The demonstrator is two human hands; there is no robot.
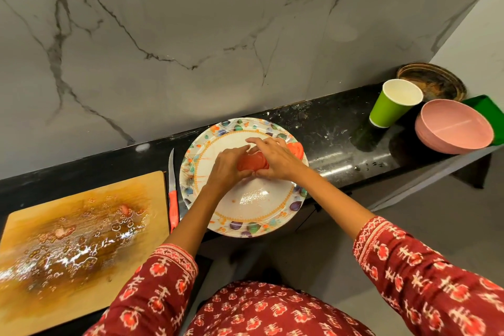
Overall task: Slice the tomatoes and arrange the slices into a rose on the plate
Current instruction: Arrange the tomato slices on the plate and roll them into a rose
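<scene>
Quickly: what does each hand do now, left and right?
Left hand: holds the tomato slices on the plate.
Right hand: holds the same slices.

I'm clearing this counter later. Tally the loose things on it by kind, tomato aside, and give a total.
Plates: 2, the patterned plate and a dark round plate in the far corner
Bowls: 1, the pink bowl
Cups: 1, the green paper cup
Knives: 1, the orange-handled knife
Cutting boards: 1, the wet wooden cutting board
Total: 6
</scene>
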